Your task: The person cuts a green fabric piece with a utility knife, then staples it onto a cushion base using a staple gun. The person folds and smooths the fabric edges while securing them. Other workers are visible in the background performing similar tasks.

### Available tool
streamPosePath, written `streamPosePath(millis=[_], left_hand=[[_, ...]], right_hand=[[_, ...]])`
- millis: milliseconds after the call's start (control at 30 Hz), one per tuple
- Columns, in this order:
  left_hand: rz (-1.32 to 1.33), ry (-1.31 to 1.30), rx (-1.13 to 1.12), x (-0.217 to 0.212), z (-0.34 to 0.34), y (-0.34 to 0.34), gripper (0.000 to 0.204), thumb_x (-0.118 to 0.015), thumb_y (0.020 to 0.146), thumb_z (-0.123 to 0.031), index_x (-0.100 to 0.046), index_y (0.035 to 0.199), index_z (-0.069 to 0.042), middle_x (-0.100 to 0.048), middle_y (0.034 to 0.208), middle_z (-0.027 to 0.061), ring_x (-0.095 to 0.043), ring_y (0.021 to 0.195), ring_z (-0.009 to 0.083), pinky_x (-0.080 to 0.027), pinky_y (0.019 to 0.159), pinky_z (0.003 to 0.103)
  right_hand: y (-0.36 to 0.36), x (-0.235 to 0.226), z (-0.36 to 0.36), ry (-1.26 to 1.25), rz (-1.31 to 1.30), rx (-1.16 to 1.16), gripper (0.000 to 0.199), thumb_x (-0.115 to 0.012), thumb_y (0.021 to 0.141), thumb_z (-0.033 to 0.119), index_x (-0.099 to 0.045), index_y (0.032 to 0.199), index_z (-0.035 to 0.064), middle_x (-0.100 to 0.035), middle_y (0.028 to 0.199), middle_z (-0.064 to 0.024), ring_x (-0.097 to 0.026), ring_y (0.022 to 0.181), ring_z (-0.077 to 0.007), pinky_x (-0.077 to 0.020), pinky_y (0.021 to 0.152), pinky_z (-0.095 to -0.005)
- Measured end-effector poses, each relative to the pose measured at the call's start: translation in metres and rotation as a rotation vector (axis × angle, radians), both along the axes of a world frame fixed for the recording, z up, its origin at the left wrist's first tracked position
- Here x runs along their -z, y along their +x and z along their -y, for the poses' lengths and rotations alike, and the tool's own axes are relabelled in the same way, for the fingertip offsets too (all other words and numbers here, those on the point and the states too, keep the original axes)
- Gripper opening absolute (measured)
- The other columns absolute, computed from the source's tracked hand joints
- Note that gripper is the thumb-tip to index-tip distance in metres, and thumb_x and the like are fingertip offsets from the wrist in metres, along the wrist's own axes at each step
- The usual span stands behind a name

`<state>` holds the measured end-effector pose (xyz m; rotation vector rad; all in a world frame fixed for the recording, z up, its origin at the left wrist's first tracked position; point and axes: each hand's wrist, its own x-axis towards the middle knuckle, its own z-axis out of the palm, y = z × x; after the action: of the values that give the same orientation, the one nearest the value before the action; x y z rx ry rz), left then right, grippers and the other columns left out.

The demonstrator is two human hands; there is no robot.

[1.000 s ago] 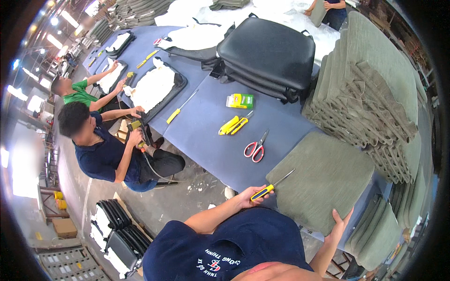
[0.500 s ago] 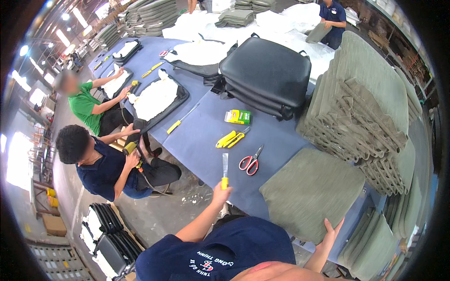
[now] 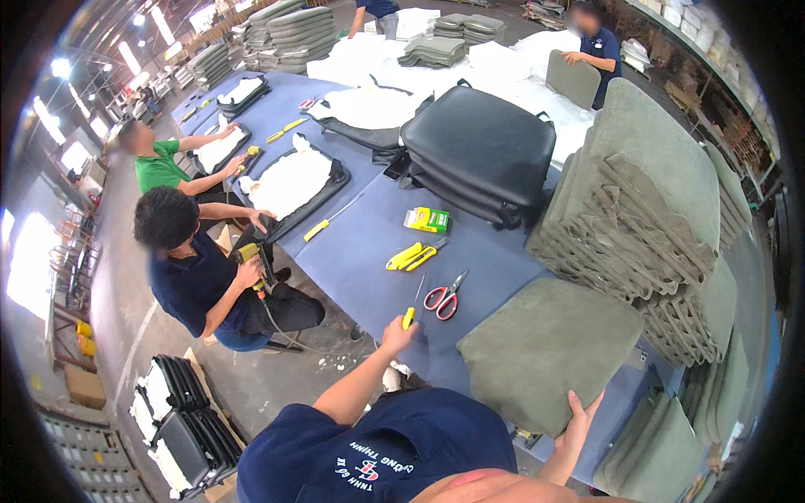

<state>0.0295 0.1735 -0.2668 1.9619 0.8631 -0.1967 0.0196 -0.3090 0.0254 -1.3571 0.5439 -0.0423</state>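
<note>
My left hand (image 3: 397,337) is closed around the yellow handle of a flat-bladed tool (image 3: 409,317), perhaps a putty knife, its thin metal blade pointing away from me and seen nearly edge-on. A grey-green seat pad (image 3: 545,352) lies at the table's near edge. My right hand (image 3: 577,423) grips its near right edge; some of the fingers are hidden. Scissors (image 3: 442,299) with red and white handles rest between the tool and the pad. Beyond them are yellow-handled cutters (image 3: 415,255) and a green, yellow and white box (image 3: 428,220).
Tall stacks of grey-green pads (image 3: 637,210) stand at the right. Black padded seats (image 3: 478,138) are piled on the blue-covered table (image 3: 344,277). At the left, a co-worker (image 3: 197,260) holds a power tool (image 3: 249,255) near a seat; another sits beyond.
The blade in my left hand has turned from flat-on to nearly edge-on. My right hand and the pad have shifted slightly left in the picture. The nearer co-worker has leaned in.
</note>
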Motion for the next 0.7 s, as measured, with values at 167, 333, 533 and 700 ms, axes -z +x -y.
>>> streamPosePath(millis=[167,333,533,700], left_hand=[[-0.118,0.307,0.04,-0.031,0.031,0.044,0.082,-0.081,0.097,-0.044,-0.048,0.166,-0.016,-0.059,0.159,0.0195,-0.055,0.148,0.0448,-0.051,0.119,0.057],[0.192,0.229,0.096,-0.078,0.059,0.056,0.077,-0.081,0.099,-0.046,-0.055,0.162,-0.011,-0.06,0.16,0.0187,-0.056,0.149,0.0412,-0.049,0.121,0.052],[0.392,-0.459,0.075,-0.081,0.074,0.093,0.069,-0.067,0.111,-0.057,-0.062,0.154,-0.003,-0.072,0.146,0.0137,-0.066,0.137,0.0266,-0.05,0.116,0.04],[0.282,-1.119,-0.181,-0.12,0.048,0.121,0.082,-0.046,0.111,-0.073,-0.061,0.155,-0.006,-0.066,0.153,0.0143,-0.06,0.138,0.0281,-0.042,0.122,0.049]], right_hand=[[-0.002,0.008,0.009,-0.114,0.104,-0.031,0.109,-0.081,0.091,0.0,-0.023,0.182,0.0163,-0.045,0.172,-0.0165,-0.049,0.154,-0.036,-0.042,0.126,-0.047],[-0.017,0.007,-0.002,-0.291,0.18,-0.137,0.118,-0.081,0.083,-0.003,-0.02,0.183,0.0148,-0.042,0.174,-0.0162,-0.045,0.158,-0.0347,-0.0384,0.129,-0.0462],[-0.032,0.026,0.032,-0.339,0.258,-0.474,0.13,-0.091,0.076,0.006,-0.014,0.181,-0.0001,-0.023,0.185,-0.0244,-0.026,0.171,-0.0354,-0.0224,0.138,-0.047],[-0.031,0.029,0.057,-0.408,0.162,-0.698,0.119,-0.094,0.072,0.003,-0.034,0.174,-0.0012,-0.049,0.17,-0.021,-0.046,0.159,-0.0322,-0.0357,0.132,-0.0467]])
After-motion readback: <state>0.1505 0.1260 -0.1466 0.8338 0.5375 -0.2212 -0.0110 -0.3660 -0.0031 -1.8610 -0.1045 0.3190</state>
